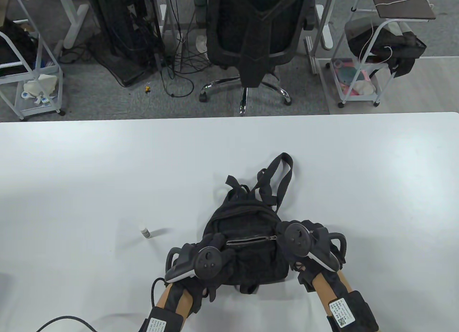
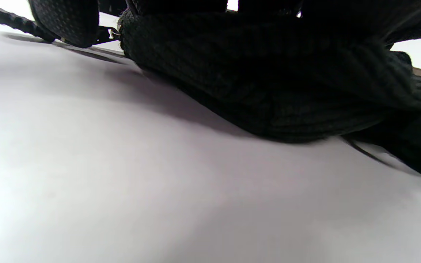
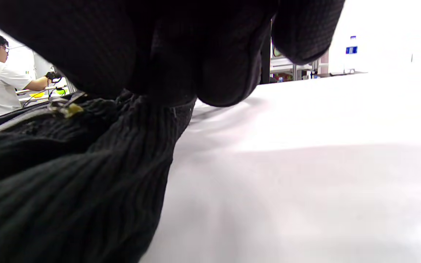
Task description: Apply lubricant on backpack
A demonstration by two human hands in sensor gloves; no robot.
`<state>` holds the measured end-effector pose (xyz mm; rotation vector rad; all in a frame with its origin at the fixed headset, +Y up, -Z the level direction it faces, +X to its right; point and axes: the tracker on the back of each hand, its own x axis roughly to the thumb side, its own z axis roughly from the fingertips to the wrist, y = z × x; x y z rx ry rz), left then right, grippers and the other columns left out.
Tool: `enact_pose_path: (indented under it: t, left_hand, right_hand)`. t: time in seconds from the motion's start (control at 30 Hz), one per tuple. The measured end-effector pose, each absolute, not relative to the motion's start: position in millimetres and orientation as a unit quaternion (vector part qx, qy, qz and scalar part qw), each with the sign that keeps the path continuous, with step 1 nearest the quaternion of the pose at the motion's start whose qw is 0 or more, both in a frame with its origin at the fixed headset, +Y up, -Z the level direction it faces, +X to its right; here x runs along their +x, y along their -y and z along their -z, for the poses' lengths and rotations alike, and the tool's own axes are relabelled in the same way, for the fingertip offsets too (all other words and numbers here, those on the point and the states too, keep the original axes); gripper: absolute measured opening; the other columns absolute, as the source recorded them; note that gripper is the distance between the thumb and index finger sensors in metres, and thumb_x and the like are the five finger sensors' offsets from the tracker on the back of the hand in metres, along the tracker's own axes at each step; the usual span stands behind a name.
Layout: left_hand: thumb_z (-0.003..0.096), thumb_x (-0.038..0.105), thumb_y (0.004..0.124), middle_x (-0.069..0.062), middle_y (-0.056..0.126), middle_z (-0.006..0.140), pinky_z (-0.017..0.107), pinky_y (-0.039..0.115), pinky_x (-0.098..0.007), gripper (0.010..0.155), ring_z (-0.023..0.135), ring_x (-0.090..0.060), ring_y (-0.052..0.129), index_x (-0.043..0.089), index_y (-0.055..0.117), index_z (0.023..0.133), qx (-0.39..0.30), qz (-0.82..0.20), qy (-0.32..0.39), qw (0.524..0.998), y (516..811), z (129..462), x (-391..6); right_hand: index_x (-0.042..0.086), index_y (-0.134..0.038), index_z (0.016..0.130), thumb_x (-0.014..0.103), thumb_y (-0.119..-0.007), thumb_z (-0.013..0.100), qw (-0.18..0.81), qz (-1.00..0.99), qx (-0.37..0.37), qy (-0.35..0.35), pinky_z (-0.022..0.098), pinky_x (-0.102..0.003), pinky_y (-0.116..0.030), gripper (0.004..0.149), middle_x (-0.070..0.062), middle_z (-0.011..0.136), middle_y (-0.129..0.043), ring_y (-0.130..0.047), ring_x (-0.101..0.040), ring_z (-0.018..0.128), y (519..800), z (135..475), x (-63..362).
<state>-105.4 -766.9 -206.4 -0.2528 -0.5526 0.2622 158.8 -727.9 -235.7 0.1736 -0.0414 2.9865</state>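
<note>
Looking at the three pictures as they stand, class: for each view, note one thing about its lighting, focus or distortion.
Table view: even light, sharp, soft shadows beside the backpack and small bottle; the table edge bows slightly. Left wrist view: backpack fabric underexposed, nearly featureless, the near tabletop blurred. Right wrist view: gloved right hand too close and dark, the background washed out by glare.

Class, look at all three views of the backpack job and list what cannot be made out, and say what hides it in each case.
1. Table view: the small white lubricant bottle is too small to read its label.
2. Table view: trackers hide the fingers of the left hand and right hand on the black fabric backpack.
3. Left wrist view: dark backpack fabric fills the top; no zipper shows.
4. Right wrist view: glove fingers block the zipper's far end.
</note>
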Motion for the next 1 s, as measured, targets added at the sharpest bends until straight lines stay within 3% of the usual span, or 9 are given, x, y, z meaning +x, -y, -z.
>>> enact_pose_path:
  t: [0.17,0.33,0.63,0.83,1.0]
  left_hand:
    - [0.0472,0.055,0.076,-0.023,0.054,0.114,0.067,0.061,-0.073,0.063,0.104,-0.049,0.059,0.024,0.078,0.102,-0.129,-0.174,0.278,0.936,768,209,-113]
    - [0.0475,0.054,0.077,-0.024,0.053,0.114,0.066,0.058,-0.077,0.064,0.102,-0.053,0.062,0.023,0.075,0.104,-0.117,-0.270,0.280,0.914,760,213,-131]
    - [0.0480,0.054,0.077,-0.025,0.051,0.115,0.066,0.058,-0.077,0.067,0.100,-0.058,0.062,0.023,0.069,0.107,-0.014,-0.413,0.299,0.860,724,204,-151]
    - [0.0477,0.056,0.077,-0.025,0.048,0.115,0.067,0.057,-0.076,0.077,0.101,-0.057,0.061,0.018,0.057,0.112,0.048,-0.482,0.313,0.817,710,195,-157]
    - [0.0469,0.058,0.077,-0.024,0.047,0.115,0.068,0.057,-0.075,0.079,0.102,-0.055,0.061,0.018,0.056,0.112,0.083,-0.518,0.326,0.786,704,192,-162]
  right_hand:
    - [0.038,-0.077,0.094,0.053,-0.087,0.044,0.114,-0.991,0.067,-0.023,0.068,-0.054,-0.071,0.053,0.006,0.091,-0.088,-0.095,-0.023,0.084,725,234,169]
    - [0.037,-0.071,0.100,0.056,-0.086,0.043,0.166,-0.983,0.078,0.022,0.068,-0.054,-0.071,0.061,0.003,0.099,-0.082,-0.092,-0.026,0.089,704,223,180]
    - [0.037,-0.066,0.103,0.059,-0.083,0.044,0.288,-0.942,0.138,0.105,0.070,-0.057,-0.068,0.065,0.000,0.106,-0.073,-0.087,-0.031,0.095,670,195,184]
    - [0.036,-0.061,0.106,0.059,-0.082,0.045,0.380,-0.897,0.189,0.127,0.071,-0.059,-0.065,0.068,-0.003,0.111,-0.064,-0.081,-0.033,0.099,674,186,181]
    - [0.036,-0.060,0.106,0.059,-0.081,0.045,0.412,-0.877,0.216,0.120,0.072,-0.060,-0.063,0.068,-0.004,0.112,-0.062,-0.079,-0.034,0.100,681,184,177]
